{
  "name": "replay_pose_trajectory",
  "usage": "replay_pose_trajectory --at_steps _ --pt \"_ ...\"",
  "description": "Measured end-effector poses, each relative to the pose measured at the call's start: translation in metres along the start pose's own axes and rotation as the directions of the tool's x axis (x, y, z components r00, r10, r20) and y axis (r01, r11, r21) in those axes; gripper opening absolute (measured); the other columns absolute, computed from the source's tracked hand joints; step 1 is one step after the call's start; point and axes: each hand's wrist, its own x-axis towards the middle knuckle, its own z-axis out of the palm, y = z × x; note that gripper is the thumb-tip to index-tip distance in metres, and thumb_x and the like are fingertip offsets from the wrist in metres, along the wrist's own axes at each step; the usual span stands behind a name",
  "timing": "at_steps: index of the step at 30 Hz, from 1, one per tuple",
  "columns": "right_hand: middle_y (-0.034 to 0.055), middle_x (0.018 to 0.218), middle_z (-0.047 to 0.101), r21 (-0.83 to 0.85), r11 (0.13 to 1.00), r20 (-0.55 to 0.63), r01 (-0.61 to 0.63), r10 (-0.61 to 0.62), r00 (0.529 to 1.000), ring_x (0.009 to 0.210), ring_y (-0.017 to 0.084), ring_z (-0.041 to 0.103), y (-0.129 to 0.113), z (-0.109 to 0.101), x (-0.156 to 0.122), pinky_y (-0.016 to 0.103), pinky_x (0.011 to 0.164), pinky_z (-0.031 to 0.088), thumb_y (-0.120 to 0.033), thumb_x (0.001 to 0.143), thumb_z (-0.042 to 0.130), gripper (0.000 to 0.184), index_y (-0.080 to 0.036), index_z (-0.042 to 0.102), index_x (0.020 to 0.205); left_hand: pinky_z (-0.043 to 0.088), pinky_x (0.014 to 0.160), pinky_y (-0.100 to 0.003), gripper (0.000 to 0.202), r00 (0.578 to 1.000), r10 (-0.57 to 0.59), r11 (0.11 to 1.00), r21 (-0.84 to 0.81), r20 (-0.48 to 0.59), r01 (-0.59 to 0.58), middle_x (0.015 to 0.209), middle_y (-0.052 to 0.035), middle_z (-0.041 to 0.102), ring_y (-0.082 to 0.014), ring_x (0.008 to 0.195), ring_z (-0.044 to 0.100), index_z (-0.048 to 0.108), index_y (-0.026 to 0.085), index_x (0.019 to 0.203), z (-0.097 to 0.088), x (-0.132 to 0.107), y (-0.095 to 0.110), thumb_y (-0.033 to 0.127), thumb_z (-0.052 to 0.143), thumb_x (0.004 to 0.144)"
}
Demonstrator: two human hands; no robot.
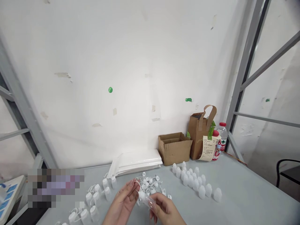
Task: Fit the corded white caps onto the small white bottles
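Note:
Between my hands is a small clear plastic bottle (148,200) with a white cap (141,195), tilted with the cap end up and to the left. My right hand (165,208) grips the bottle's clear body between thumb and fingers. At the cap end, my left hand (124,200) pinches a thin white tube (137,184) that curves up from the cap; the exact grip is partly hidden by the fingers. Just behind the hands lies a loose pile of white caps with tubes (150,184).
Several white-capped bottles (94,212) stand at the left, and several translucent, round-topped pieces (195,184) at the right. Behind are a stack of white packets (136,161), an open cardboard box (177,153), a paper bag (195,137) and a red-capped bottle (222,134) near the wall.

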Motion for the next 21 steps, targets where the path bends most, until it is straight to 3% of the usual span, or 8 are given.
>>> replay_pose_trajectory --at_steps 6,11,16,21 --pt "-0.0016 0.058 0.050 -0.013 1.000 0.005 0.018 -0.018 1.000 0.050 0.010 0.044 0.009 -0.002 0.000 0.023 0.051 0.038 -0.069 0.071 0.049 0.055 -0.015 0.054 0.081 0.055 0.057 -0.019 0.023 0.998 0.053 0.999 0.007 0.015 -0.053 0.065 -0.0040 0.071 -0.0106 0.058 0.067 0.067 0.010 0.067 -0.004 0.005 0.000 -0.004 0.051 0.077" --pt "-0.0014 0.059 0.052 -0.043 0.999 0.008 0.021 -0.020 1.000 0.051 0.011 0.047 0.015 -0.004 0.000 0.022 0.052 0.039 -0.064 0.075 0.049 0.049 -0.016 0.056 0.082 0.054 0.058 -0.017 0.024 0.997 0.069 0.996 0.053 0.033 -0.071 0.065 -0.0036 0.070 -0.0089 0.058 0.065 0.069 0.012 0.086 -0.003 0.006 0.001 -0.001 0.050 0.079" --pt "-0.0016 0.059 0.051 -0.061 0.998 -0.011 0.028 -0.029 1.000 0.050 0.010 0.045 0.014 -0.005 0.000 0.022 0.051 0.039 -0.065 0.075 0.048 0.050 -0.016 0.056 0.083 0.054 0.059 -0.018 0.024 0.999 0.049 0.996 0.072 0.007 -0.050 0.066 -0.0060 0.072 -0.0104 0.059 0.066 0.071 0.009 0.070 -0.002 0.005 0.000 -0.003 0.051 0.077" --pt "-0.0012 0.060 0.051 -0.082 0.997 -0.014 0.013 -0.015 1.000 0.051 0.010 0.045 0.011 -0.005 -0.001 0.022 0.051 0.039 -0.066 0.075 0.047 0.052 -0.015 0.057 0.083 0.053 0.060 -0.017 0.022 0.996 0.063 0.992 0.109 0.056 -0.069 0.063 -0.0058 0.072 -0.0108 0.060 0.066 0.071 0.011 0.083 -0.003 0.006 0.000 -0.001 0.053 0.077"
